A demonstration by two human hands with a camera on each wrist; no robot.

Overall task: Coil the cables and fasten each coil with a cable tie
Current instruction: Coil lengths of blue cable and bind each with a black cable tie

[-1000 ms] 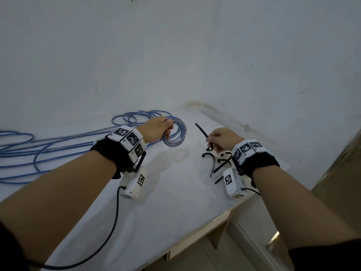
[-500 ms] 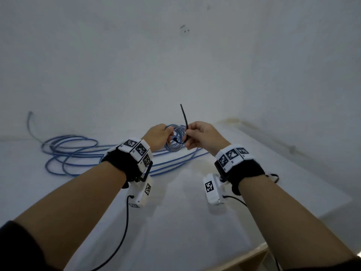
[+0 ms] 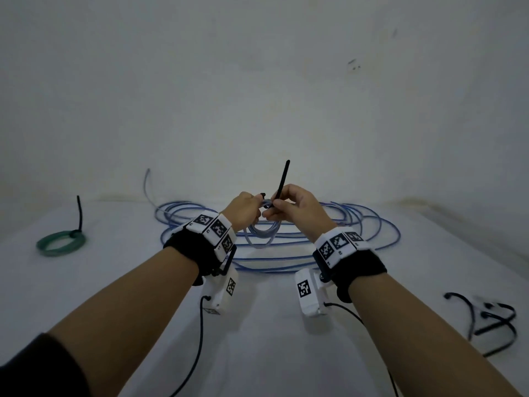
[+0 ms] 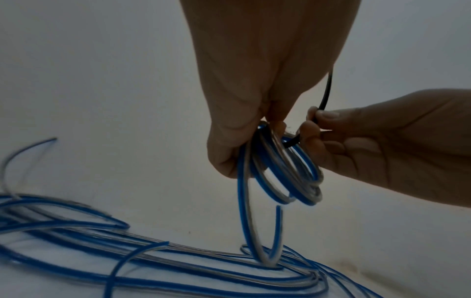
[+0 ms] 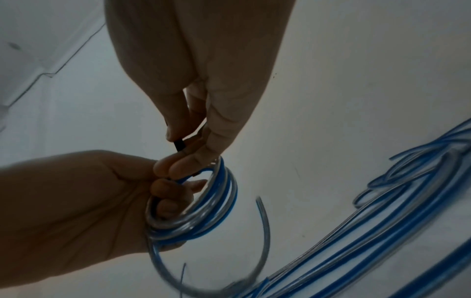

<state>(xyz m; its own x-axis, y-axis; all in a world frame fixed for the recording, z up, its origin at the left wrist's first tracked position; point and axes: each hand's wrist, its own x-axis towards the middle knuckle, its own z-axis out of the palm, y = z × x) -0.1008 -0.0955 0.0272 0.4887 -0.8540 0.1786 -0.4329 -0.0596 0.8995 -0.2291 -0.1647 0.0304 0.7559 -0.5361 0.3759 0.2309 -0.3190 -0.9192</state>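
The left hand [image 3: 243, 209] gripped a small blue-and-clear coil [image 4: 285, 167] at its top, fingers curled through and around the loops, holding it up in the middle of the head view above the white table [image 3: 272, 353]. The right hand [image 3: 297, 209] pinched a black cable tie [image 3: 282, 180] between thumb and fingertips, right against the coil, with the tie's free end pointing up toward the wall.

The main risk, as I judged it, was the coil springing apart. Its loops were loose and uneven, and one cut end [image 4: 278, 225] hung free below, so any easing of the left hand's grip while threading could let turns slip out of the bundle. The tie could also miss some loops, or its tail could slip from the pinch before reaching the head.

The left wrist view showed the tie passing beside the wire at the top of the coil and the right thumb [image 4: 328, 115] pressing on it. The right wrist view showed the left fingers [image 5: 168, 189] hooked inside the ring, which the head view hid. Only the head view showed a green coil [image 3: 61, 242], already tied, at the left edge, spare ties [image 3: 492, 322] at the lower right, and the uncoiled blue cable [image 3: 357, 224] spread behind the hands.
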